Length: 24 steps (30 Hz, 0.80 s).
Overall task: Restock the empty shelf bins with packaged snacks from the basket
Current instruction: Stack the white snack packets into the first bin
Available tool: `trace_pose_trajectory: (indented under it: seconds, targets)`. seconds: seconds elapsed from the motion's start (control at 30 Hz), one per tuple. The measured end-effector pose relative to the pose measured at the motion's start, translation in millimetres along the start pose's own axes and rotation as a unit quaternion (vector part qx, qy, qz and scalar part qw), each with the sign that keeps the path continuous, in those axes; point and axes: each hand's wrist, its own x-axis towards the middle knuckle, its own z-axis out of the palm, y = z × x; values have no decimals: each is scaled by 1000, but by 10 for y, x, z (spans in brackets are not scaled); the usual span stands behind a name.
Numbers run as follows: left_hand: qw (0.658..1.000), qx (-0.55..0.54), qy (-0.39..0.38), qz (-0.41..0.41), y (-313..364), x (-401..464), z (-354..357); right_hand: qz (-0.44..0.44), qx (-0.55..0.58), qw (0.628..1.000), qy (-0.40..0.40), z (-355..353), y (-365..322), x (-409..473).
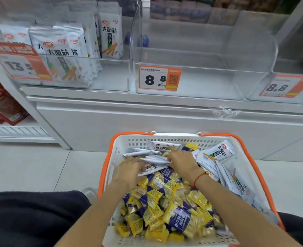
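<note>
A white basket with an orange rim sits on the floor below the shelf. It holds small yellow-and-purple snack packets at the near side and white snack packets at the far side and right. My left hand and my right hand are both in the far part of the basket, fingers curled round a bundle of white packets between them. Above stands an empty clear shelf bin with an 8.8 price tag.
The bin on the left holds upright white snack bags behind a 13.5 price card. Another clear bin with an 8.8 tag is at the right. Red boxes fill a lower shelf at far left. My dark-clothed knees flank the basket.
</note>
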Motion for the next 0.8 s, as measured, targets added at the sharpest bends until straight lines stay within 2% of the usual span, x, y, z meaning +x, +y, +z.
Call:
trace_pose_trajectory:
  seconds: [0.1, 0.2, 0.27, 0.33, 0.4, 0.5, 0.57, 0.6, 0.67, 0.7, 0.8]
  targets:
    - [995, -73, -58, -31, 81, -123, 8, 15, -45, 997, -59, -32, 159, -288]
    - [984, -86, -152, -47, 136, -268, 127, 6, -20, 991, -134, -37, 284, -543]
    - [980, -91, -165, -62, 185, -347, 224, 8, 8, 983, -185, -4, 339, -704]
    - [981, -105, -139, -79, 241, -394, 272, 26, 41, 977, -206, 17, 389, -845]
    - [979, -124, -132, -96, 268, -404, 312, 53, 78, 978, -186, 46, 465, -922]
    - [962, -195, -152, -117, 277, -402, 343, 85, 161, 980, -83, 22, 546, -948]
    - [961, -204, -162, -93, 282, -385, 340, 92, 303, 948, -12, -49, 564, -939]
    - [962, -209, -161, -75, 278, -381, 334, 93, 385, 918, 12, -88, 567, -925]
    - [961, -222, -150, -60, 295, -393, 305, 106, 508, 855, 29, -161, 571, -900]
    - [958, -241, -146, -56, 291, -394, 306, 115, 531, 839, 33, -175, 579, -884]
    - [933, -327, -131, -79, 263, -371, 247, 118, 526, 842, 34, -220, 591, -862]
